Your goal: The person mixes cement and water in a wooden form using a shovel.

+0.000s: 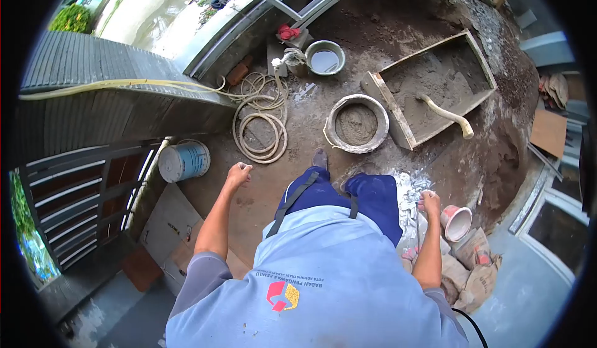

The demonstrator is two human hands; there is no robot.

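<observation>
My left hand (239, 175) is held out over the bare floor with its fingers curled in and pale marks on the fingertips. Nothing shows in its grasp. Coils of a pale hose (261, 138) lie on the ground beyond it. On the other side, my right hand (429, 202) is also curled closed, beside a white-splattered patch of ground (410, 194). A pink-rimmed bucket (457, 222) sits close to that hand. Ahead of my feet stands a black bucket (357, 124) of grey wet mortar.
A wooden mixing trough (398, 113) holds grey mortar and a hoe with a curved wooden handle (446, 115). A basin of water (325, 58) stands farther back. Paper sacks (476, 273) lie at right; a blue-white pail (185, 161) rests at left by a slatted gate (81, 205).
</observation>
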